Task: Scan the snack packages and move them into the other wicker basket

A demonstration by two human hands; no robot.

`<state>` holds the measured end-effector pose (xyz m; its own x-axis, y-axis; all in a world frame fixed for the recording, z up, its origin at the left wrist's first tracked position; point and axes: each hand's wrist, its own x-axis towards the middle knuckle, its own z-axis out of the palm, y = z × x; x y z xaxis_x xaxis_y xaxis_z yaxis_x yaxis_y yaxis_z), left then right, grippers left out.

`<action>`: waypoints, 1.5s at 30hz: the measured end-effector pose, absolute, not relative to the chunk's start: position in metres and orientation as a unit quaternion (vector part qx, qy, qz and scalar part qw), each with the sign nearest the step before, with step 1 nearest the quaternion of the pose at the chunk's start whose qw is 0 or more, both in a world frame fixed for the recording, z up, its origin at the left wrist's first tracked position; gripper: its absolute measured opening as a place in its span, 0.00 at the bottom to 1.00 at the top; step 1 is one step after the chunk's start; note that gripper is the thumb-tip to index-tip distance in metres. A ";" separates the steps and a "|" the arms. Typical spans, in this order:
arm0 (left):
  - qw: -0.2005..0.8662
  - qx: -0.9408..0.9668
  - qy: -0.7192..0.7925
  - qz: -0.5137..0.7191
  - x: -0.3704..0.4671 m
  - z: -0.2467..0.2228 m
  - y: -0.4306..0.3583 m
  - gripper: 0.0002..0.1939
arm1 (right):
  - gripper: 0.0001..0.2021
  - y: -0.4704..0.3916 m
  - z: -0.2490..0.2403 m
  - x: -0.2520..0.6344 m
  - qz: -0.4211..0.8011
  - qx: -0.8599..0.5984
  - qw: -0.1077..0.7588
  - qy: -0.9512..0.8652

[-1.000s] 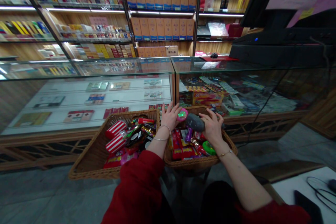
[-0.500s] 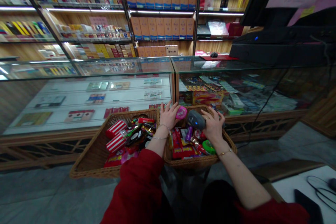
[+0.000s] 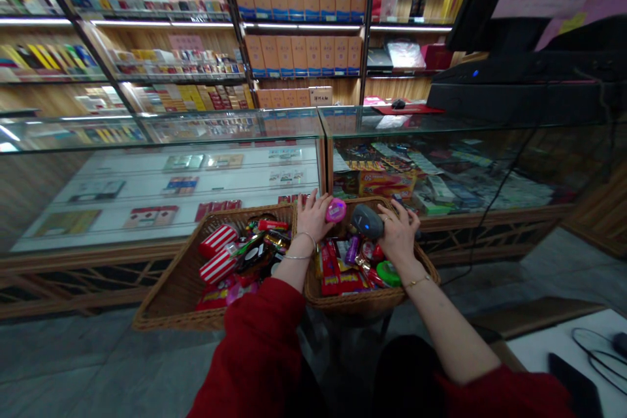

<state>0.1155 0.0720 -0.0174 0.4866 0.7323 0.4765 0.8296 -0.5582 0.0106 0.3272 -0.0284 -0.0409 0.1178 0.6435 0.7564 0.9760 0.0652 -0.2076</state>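
Observation:
My left hand (image 3: 312, 217) holds a round pink container (image 3: 336, 210) by its left side, over the back of the right wicker basket (image 3: 362, 302). Facing it, my right hand (image 3: 399, 232) grips a dark grey handheld scanner (image 3: 367, 221), whose head points left at the container and shows a small blue light. Beneath both hands lie red packets (image 3: 337, 274), a purple tube (image 3: 352, 250) and a round green container (image 3: 388, 273). The left wicker basket (image 3: 166, 287) holds red-and-white striped boxes (image 3: 218, 264) and other wrapped sweets.
Glass display counters (image 3: 274, 127) run behind the baskets. A monitor (image 3: 482, 0) stands on the counter at the upper right. At the lower right is a white table (image 3: 548, 346) with a cable and a dark flat object. Stocked shelves (image 3: 304, 26) line the back wall.
The pink container and my left hand have shifted very slightly left and down. The scanner remains in my right hand, tilted slightly differently.

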 end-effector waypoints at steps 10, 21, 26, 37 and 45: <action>0.110 -0.839 -0.482 -0.227 0.118 -0.014 0.064 0.34 | 0.13 -0.026 -0.043 0.328 -0.220 -0.637 0.371 -0.639; 0.114 -0.803 -0.533 -0.243 0.112 0.007 0.061 0.36 | 0.12 -0.026 -0.045 0.327 -0.220 -0.630 0.378 -0.642; 0.113 -0.785 -0.559 -0.240 0.098 0.011 0.051 0.36 | 0.13 -0.026 -0.049 0.327 -0.223 -0.628 0.375 -0.644; 0.120 -0.714 -0.638 -0.262 0.039 0.013 0.028 0.35 | 0.13 -0.026 -0.059 0.330 -0.242 -0.615 0.367 -0.655; 0.124 -0.605 -0.731 -0.292 -0.019 0.014 0.022 0.40 | 0.13 -0.025 -0.062 0.332 -0.263 -0.614 0.353 -0.655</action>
<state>-0.0190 0.0218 0.0140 -0.2383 0.8116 0.5334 0.9558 0.0986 0.2771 0.3321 -0.0253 -0.0620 0.0029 0.6185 0.7858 0.9903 0.1075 -0.0883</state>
